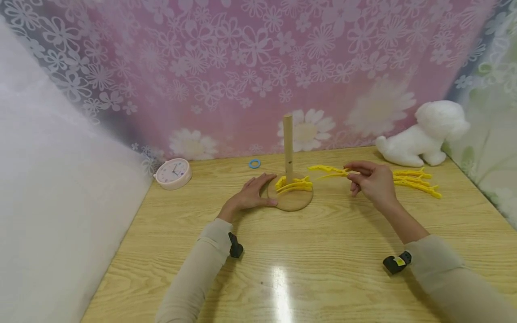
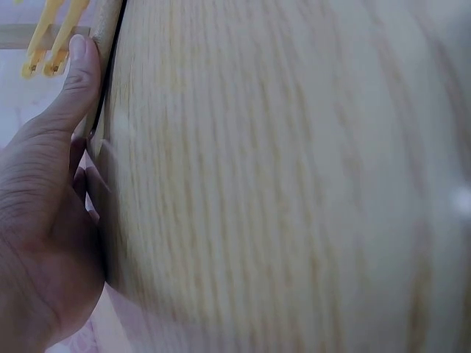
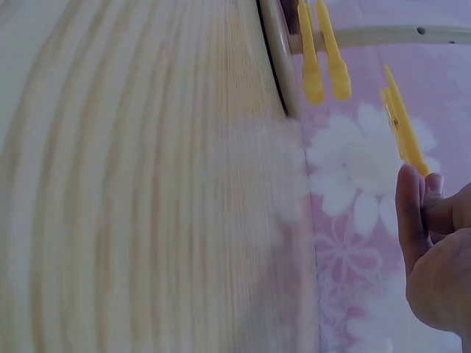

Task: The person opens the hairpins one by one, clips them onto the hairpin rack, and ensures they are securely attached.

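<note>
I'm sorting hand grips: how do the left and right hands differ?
The left hand spreads thumb and fingers against the round base; the right hand pinches a yellow clip. The left hand is low beside the base, while the right hand is raised over the table. Both are bare.

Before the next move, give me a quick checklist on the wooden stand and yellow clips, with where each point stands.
1. Base braced: ok. The left hand touches the rim of the round base.
2. Post standing: ok. The wooden post looks upright.
3. Clip secured: ok. The right hand pinches the held clip.
4. Held clip at the post: not ok. It is apart from the post, off to its right.
5. Grip of the clips at the post's foot: cannot tell whether they bite on the post.
6. Spare clips counted: cannot tell. They lie beyond the right hand, partly hidden.
</note>
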